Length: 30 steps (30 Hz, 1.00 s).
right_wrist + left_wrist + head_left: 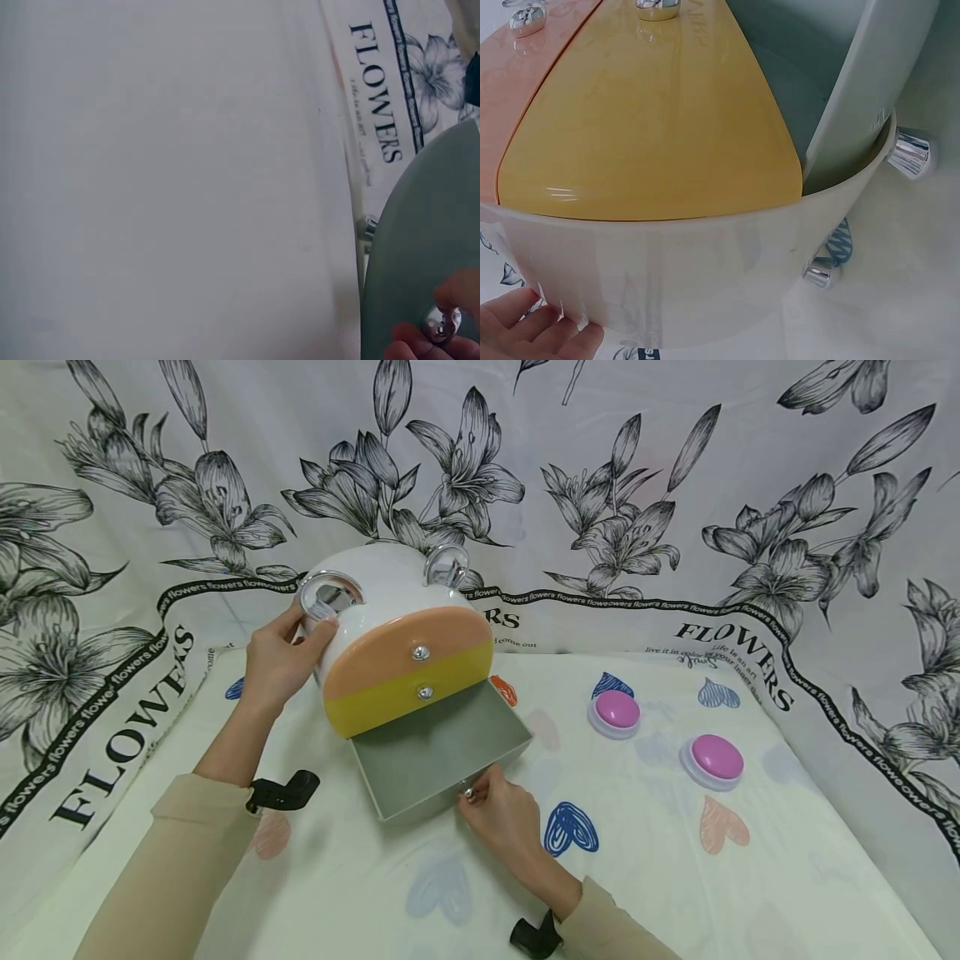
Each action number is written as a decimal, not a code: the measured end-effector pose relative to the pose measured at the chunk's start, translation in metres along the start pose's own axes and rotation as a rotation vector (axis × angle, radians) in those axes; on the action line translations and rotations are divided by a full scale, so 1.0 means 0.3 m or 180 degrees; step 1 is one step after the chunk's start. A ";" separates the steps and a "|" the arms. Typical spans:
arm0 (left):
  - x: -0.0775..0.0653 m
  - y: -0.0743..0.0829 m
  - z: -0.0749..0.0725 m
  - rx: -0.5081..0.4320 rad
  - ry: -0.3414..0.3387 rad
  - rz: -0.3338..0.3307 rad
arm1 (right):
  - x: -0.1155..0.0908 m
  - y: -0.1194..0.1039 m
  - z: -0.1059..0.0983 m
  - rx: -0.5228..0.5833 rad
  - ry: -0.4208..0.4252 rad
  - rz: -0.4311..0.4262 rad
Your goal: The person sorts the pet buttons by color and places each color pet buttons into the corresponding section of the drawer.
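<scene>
A small rounded drawer cabinet (390, 572) has a white shell, two silver ring-shaped ears on top, an orange drawer front (375, 652) and a yellow drawer front (390, 693). Its lowest drawer (442, 752), grey-green, stands pulled out and has nothing visible inside. My left hand (281, 656) grips the shell's upper left beside an ear, thumb toward the front; in the left wrist view its fingertips (570, 337) lie against the white side. With thumb and fingers, my right hand (502, 814) pinches the silver knob (441, 324) on the drawer's front.
To the right on the heart-patterned cloth (637, 877) lie two round push lights with pink domes, one nearer the cabinet (617, 710) and one farther right (716, 758). A white floral curtain (600, 552) hangs behind. Black straps sit on both wrists.
</scene>
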<state>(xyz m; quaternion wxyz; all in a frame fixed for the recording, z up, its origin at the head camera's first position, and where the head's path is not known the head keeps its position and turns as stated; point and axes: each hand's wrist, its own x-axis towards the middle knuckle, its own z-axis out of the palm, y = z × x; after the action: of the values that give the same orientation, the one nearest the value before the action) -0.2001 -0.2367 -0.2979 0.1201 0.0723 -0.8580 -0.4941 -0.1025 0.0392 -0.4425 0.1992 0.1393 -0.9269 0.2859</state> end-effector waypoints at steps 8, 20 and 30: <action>0.000 0.002 -0.001 -0.0032 -0.0017 0.0018 | -0.011 0.012 -0.002 0.0161 0.0020 -0.0089; -0.001 0.001 0.001 -0.0001 -0.0012 0.0051 | 0.007 0.065 -0.052 0.0514 0.0317 -0.0394; -0.007 0.002 0.001 0.0030 0.0001 0.0055 | 0.092 0.199 -0.148 0.0590 0.0647 -0.0322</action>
<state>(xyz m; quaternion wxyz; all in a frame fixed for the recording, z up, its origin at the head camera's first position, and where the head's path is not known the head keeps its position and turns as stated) -0.1983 -0.2357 -0.2978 0.1242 0.0655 -0.8609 -0.4889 -0.1362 0.1087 -0.4249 0.2924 0.1740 -0.8634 0.3725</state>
